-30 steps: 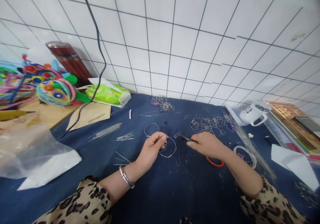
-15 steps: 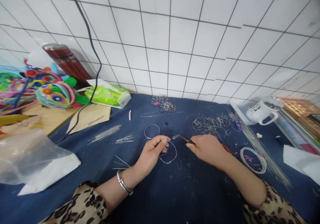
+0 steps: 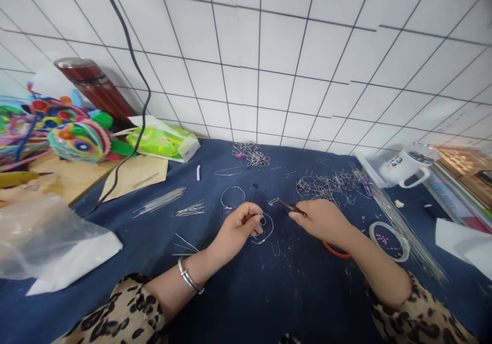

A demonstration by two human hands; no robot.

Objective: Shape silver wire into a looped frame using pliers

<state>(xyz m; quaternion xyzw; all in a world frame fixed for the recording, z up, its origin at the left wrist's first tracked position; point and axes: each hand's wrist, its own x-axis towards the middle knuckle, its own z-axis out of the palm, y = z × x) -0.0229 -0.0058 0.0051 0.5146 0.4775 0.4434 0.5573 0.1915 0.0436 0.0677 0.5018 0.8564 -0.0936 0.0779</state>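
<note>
My left hand point(image 3: 246, 223) is closed in a pinch on a thin wire ring point(image 3: 272, 227), which hangs out to the right of the fingers. My right hand point(image 3: 321, 220) is wrapped round a pair of pliers point(image 3: 287, 205) with dark jaws; an orange-red handle shows below the wrist. By the jaw tips is a small bent wire loop point(image 3: 273, 201); whether the jaws grip it I cannot tell. A second wire ring point(image 3: 232, 197) with a pink bit lies beyond my left hand. A U-shaped wire point(image 3: 275, 249) rests on the dark blue cloth between the hands.
Tangled wire point(image 3: 326, 184) lies behind my right hand, another tangle point(image 3: 250, 154) near the wall. Straight wires point(image 3: 161, 201) are on the left. A round dish point(image 3: 403, 251) with pink beads, a white mug point(image 3: 403, 167) and long wires point(image 3: 407, 236) stand or lie right.
The wire ring at my left hand has turned and now shows narrower. My right hand with the pliers has shifted slightly, and more of the orange-red handle shows. The camera view has moved a little.
</note>
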